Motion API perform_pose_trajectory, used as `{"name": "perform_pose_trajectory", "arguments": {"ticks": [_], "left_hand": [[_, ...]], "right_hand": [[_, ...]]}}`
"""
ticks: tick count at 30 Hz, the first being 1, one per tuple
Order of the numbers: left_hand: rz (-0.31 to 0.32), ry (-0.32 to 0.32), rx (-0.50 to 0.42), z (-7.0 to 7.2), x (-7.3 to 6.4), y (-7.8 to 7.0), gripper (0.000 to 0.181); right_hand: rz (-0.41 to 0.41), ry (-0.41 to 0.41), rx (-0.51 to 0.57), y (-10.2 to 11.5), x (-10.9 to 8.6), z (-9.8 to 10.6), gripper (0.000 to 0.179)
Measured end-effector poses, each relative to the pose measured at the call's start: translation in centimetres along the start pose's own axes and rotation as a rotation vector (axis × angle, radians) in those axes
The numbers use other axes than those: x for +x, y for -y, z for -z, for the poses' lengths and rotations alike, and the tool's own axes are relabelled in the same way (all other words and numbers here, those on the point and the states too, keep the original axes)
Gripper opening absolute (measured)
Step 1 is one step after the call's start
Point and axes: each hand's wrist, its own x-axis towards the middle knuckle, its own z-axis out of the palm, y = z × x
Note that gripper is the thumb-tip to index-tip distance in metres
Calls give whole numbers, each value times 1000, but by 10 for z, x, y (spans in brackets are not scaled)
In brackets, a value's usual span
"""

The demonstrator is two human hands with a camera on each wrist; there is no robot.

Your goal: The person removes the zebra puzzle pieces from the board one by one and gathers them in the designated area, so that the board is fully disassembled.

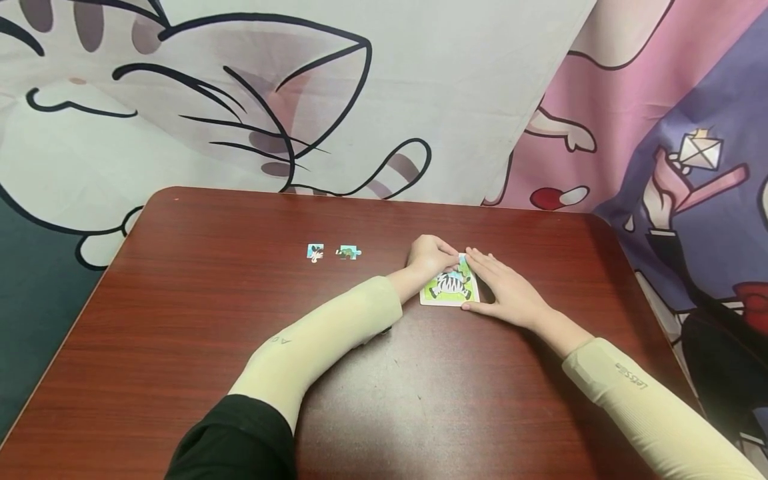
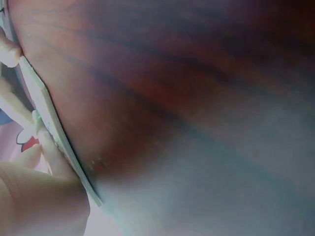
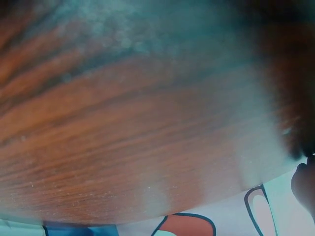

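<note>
White-bordered and green inside, the card with a zebra on it lies flat on the table, right of its middle and toward the far side. The head view gives me its picture; the left wrist view gives its pale edge instead, and also a small piece in green and white, raised at my fingertips, which I can hardly pick out from above. The right wrist view has mostly blurred wood and a strip of printed cloth past the table.

The card sits between my hands. My left hand leans over its far left part, thumb and forefinger pinching that small piece above it. My right hand is relaxed and straight-fingered along the card's right side, fingertips by the far corner, thumb at the near one.

What is printed under my left hand is hidden, and the pinched bit's outline is too blurred to make out. Well apart to the left lie a puzzle piece with black-and-white markings and, just beside it, a greener piece. My pale left sleeve runs into a black one, cut off at the near edge. A dark, rounded shape at the right wrist view's right edge is cropped; I cannot tell what it is.
</note>
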Motion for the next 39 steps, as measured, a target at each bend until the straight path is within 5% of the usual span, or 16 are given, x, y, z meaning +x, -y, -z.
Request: {"name": "perform_pose_trajectory", "arguments": {"ticks": [7,14,28,39], "left_hand": [[-17,-44,12,5,-6,1,7],[-25,-15,-25,15,-13,3,9],[-149,11,54,68,-25,10,11],[-325,-34,406,103,-28,22,6]], "right_hand": [[-18,13,2,0,0,-1,105],[-4,6,-12,-1,-2,-2,102],[-3,29,-57,-1,-1,-1,104],[1,28,-58,1,-1,1,104]]}}
